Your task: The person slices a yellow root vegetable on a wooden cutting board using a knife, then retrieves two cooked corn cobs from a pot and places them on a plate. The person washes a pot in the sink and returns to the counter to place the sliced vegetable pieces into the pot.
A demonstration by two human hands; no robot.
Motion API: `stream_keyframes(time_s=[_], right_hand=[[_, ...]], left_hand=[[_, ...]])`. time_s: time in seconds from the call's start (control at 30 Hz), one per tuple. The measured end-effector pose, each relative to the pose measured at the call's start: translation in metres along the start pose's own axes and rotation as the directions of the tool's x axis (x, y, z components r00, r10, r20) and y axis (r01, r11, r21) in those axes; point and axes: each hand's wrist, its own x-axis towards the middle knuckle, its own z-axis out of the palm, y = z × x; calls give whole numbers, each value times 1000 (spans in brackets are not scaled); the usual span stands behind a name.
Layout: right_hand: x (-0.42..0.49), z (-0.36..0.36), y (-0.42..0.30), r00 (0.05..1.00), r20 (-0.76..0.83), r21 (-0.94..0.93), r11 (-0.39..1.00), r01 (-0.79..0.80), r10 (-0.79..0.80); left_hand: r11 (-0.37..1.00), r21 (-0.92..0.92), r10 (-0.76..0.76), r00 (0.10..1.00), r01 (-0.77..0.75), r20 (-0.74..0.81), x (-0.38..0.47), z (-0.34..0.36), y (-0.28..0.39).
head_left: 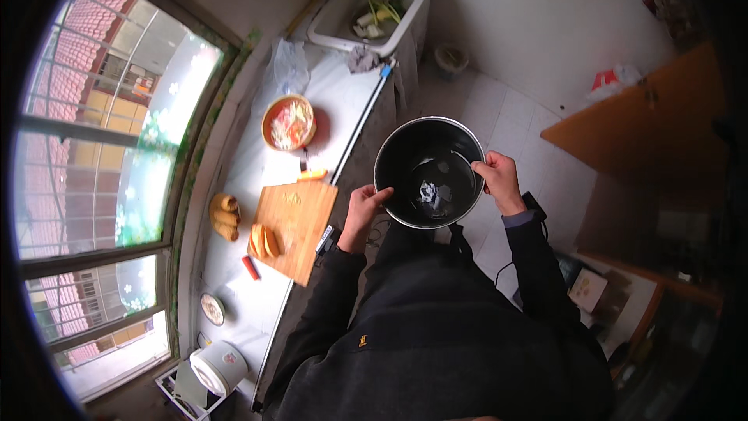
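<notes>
Both hands hold a round dark-lined metal pot in front of my body, above the floor. My left hand grips its left side, thumb over the rim. My right hand grips the right side, thumb inside the rim. Shiny reflections, perhaps from a little liquid, show at the pot's bottom. On the counter to the left, a wooden cutting board bears cut orange-fleshed pieces and small pale bits. A knife with an orange handle lies at the board's far edge.
A bowl of chopped vegetables stands on the counter, below a sink holding greens. Brown tubers, a small plate and a white appliance line the window side. A wooden tabletop juts in at right.
</notes>
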Motion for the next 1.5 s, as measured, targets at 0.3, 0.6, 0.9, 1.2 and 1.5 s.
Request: stream_keyframes(time_s=[0.3,0.6,0.9,1.2,1.5], right_hand=[[287,8,-103,989,140,-47,997,53,-46],[541,52,-202,963,268,-229,973,35,28],[793,197,-287,755,604,-254,836,486,-256],[868,345,-286,327,920,-196,468,862,-215],[894,372,-296,5,974,24,122,992,-228]], left_hand=[[981,-193,-1,996,-17,-91,215,21,120],[979,-200,-27,961,-30,-275,389,2,250],[950,-300,-74,863,-93,-500,512,-43,302],[950,-273,-107,666,-150,-738,588,-39,328],[940,-324,-185,639,-106,-747,621,-30,350]])
